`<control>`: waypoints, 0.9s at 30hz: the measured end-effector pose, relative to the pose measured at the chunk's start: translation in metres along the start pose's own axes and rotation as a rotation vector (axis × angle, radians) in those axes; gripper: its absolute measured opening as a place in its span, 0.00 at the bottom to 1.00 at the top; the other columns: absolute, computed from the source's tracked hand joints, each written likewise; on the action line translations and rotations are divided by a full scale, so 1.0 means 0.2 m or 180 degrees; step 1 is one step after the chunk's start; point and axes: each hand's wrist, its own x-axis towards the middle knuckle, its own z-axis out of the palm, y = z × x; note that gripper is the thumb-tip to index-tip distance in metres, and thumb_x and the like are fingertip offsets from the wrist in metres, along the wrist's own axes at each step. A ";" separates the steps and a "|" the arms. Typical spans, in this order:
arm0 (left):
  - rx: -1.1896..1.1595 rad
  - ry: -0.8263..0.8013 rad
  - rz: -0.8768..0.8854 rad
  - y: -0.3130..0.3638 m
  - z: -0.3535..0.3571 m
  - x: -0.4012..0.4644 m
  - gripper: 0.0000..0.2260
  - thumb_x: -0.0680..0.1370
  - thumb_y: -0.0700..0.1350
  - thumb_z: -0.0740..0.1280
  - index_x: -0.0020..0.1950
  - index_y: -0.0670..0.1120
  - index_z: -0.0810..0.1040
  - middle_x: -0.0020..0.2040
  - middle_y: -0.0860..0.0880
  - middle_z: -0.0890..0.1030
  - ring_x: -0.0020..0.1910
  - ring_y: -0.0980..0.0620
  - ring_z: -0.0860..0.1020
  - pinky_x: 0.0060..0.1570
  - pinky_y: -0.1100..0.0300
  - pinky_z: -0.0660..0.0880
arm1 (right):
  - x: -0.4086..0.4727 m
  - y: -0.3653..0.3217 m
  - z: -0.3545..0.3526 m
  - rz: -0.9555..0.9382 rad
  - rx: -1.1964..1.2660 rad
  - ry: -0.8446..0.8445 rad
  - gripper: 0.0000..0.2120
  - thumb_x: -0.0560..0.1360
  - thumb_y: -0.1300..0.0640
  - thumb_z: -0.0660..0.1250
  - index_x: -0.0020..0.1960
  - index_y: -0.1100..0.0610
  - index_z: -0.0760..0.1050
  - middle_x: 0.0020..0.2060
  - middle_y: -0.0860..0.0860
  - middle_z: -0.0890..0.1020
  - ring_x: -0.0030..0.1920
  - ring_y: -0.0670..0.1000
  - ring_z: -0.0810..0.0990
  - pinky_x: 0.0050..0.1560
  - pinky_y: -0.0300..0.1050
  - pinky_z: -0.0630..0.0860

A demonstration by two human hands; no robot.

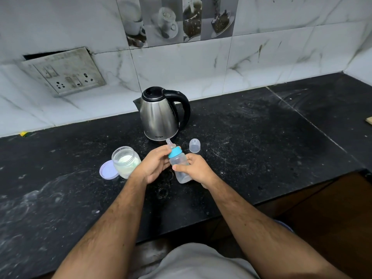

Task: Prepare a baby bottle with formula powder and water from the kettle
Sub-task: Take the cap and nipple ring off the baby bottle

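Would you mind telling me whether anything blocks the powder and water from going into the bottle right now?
Yes: the blue collar with its teat sits on the bottle, closing its mouth. Both hands, left hand and right hand, hold the bottle.

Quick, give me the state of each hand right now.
Left hand: closed around the blue collar.
Right hand: closed, holding the baby bottle.

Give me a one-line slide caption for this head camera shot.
Both hands hold a tilted baby bottle by its blue collar, with the kettle, open powder jar and clear cap nearby.
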 end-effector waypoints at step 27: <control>0.0641 0.1075 0.0307 -0.04 0.00 0.05 0.10 0.75 0.45 0.72 0.56 0.50 0.82 0.45 0.56 0.85 0.45 0.59 0.78 0.45 0.61 0.71 | -0.02 0.07 -0.03 0.0194 -0.0419 0.0521 0.18 0.65 0.47 0.78 0.49 0.52 0.76 0.43 0.46 0.83 0.46 0.48 0.82 0.49 0.47 0.79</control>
